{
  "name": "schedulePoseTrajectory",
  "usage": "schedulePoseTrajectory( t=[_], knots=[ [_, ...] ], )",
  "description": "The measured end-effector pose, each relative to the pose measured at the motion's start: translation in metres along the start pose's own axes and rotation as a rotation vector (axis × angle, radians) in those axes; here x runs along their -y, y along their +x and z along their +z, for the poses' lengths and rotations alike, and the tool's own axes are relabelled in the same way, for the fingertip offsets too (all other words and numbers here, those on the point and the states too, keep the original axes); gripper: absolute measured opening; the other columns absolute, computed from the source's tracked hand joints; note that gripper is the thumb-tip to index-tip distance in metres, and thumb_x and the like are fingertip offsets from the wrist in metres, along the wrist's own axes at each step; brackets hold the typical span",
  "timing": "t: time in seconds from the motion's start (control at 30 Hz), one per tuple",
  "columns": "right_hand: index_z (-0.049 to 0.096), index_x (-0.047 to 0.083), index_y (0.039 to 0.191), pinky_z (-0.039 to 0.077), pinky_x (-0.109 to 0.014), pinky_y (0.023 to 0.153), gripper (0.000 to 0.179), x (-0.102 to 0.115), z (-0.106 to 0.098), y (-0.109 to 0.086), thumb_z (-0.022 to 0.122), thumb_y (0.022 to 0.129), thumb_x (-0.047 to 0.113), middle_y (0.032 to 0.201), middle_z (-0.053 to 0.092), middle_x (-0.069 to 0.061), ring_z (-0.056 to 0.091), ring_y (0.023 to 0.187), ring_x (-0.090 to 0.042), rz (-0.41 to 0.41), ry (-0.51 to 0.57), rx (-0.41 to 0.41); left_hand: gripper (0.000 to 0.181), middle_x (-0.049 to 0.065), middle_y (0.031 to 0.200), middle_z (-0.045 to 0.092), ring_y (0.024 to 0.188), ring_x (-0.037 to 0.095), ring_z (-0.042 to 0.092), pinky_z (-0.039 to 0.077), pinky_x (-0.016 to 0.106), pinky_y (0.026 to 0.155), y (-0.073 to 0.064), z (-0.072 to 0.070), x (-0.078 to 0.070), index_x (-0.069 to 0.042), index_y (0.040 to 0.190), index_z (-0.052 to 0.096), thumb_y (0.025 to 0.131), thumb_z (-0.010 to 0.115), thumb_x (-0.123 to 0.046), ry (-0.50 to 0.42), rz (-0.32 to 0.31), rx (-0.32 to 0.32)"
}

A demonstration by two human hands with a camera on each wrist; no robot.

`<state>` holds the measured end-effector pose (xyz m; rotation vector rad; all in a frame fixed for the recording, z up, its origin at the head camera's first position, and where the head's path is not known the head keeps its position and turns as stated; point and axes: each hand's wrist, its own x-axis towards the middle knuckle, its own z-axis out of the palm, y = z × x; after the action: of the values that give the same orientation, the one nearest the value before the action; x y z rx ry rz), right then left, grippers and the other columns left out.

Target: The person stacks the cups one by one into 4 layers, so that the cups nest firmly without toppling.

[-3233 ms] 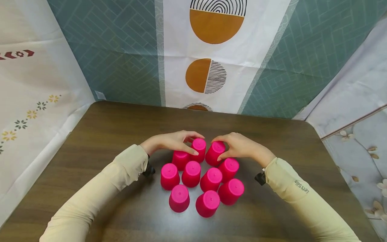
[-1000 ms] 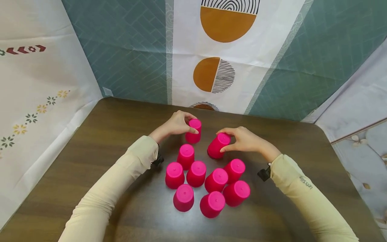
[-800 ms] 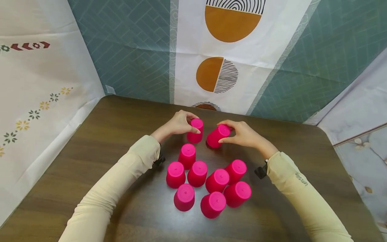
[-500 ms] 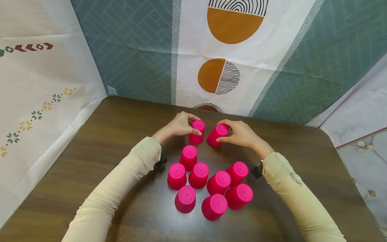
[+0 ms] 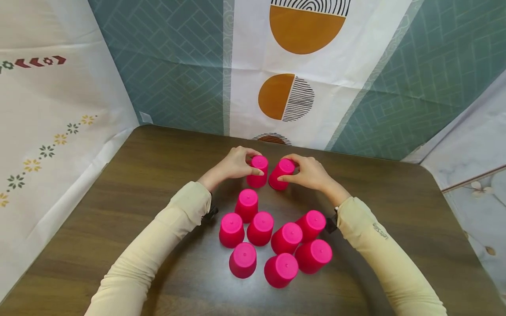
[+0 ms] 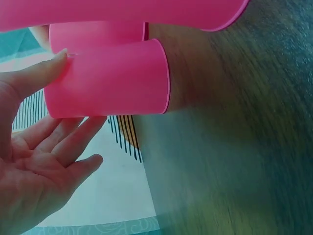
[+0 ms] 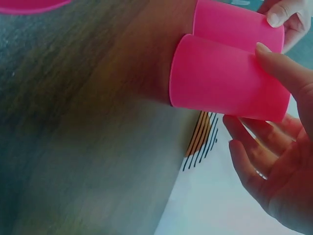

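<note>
Two pink plastic cups stand upside down side by side near the table's far edge. My left hand [image 5: 234, 163] grips the left cup [image 5: 254, 181] between thumb and fingers. In the left wrist view, the thumb lies on one side of this cup [image 6: 117, 81] and the fingers on the other. My right hand [image 5: 310, 172] holds the right cup [image 5: 277, 179] the same way. The right wrist view shows the thumb and fingers on opposite sides of that cup [image 7: 220, 78]. A narrow gap separates the two cups near their tops; whether their rims touch I cannot tell.
Several more upside-down pink cups stand nearer me in a loose cluster, among them a cup [image 5: 247, 206] just below the left hand and a cup [image 5: 311, 226] below the right. Brown wooden table [image 5: 178, 281] surrounds them. A patterned cloth [image 5: 253, 48] hangs behind the far edge.
Both hands have carried a cup away from the cluster toward the far edge. The left cup then stayed put, while the right cup moved farther back and left, up beside it.
</note>
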<state>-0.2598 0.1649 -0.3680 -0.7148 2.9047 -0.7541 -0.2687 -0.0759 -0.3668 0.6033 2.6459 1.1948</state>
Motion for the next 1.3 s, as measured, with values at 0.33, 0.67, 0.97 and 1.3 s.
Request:
schedulePoseTrajectory(
  t=[0.33,0.67,0.97,1.3],
  knots=[
    [0.058,0.015,0.12,0.052,-0.035,0.071,0.057,0.005,0.001,0.004,0.079,0.072,0.038,0.094,0.068,-0.002,0.065,0.085,-0.026,-0.011,0.021,0.038,0.051,0.009,0.105,0.068,0.094,0.022,0.063,0.052,0.031,0.078,-0.001,0.001,0.001,-0.004,0.12,0.06,0.074,0.076,-0.021,0.036,0.027,0.005],
    [0.06,0.015,0.117,0.052,-0.036,0.071,0.056,0.007,0.003,0.003,0.078,0.071,0.042,0.091,0.068,-0.001,0.065,0.087,-0.025,-0.007,-0.014,0.022,0.049,0.011,0.105,0.067,0.094,0.023,0.062,0.051,0.032,0.079,0.002,0.0,0.0,-0.002,0.117,0.06,0.073,0.077,-0.019,0.052,0.044,0.025],
    [0.043,0.02,0.138,0.051,-0.047,0.08,0.082,0.005,0.003,0.0,0.077,0.069,0.048,0.116,0.062,-0.006,0.06,0.103,-0.025,0.038,-0.056,0.096,0.064,0.011,0.116,0.06,0.106,0.024,0.057,0.047,0.039,0.089,0.005,-0.002,-0.002,-0.007,0.127,0.046,0.073,0.076,-0.025,0.178,0.037,0.105],
    [0.015,0.024,0.15,0.04,-0.054,0.096,0.1,0.005,-0.019,-0.028,0.076,0.073,0.046,0.145,0.036,-0.008,0.044,0.126,-0.029,0.016,0.028,-0.008,0.084,0.01,0.14,0.04,0.13,0.026,0.035,0.031,0.054,0.103,-0.028,-0.011,-0.003,-0.014,0.141,0.033,0.072,0.077,-0.034,0.108,0.096,-0.071]
  ],
)
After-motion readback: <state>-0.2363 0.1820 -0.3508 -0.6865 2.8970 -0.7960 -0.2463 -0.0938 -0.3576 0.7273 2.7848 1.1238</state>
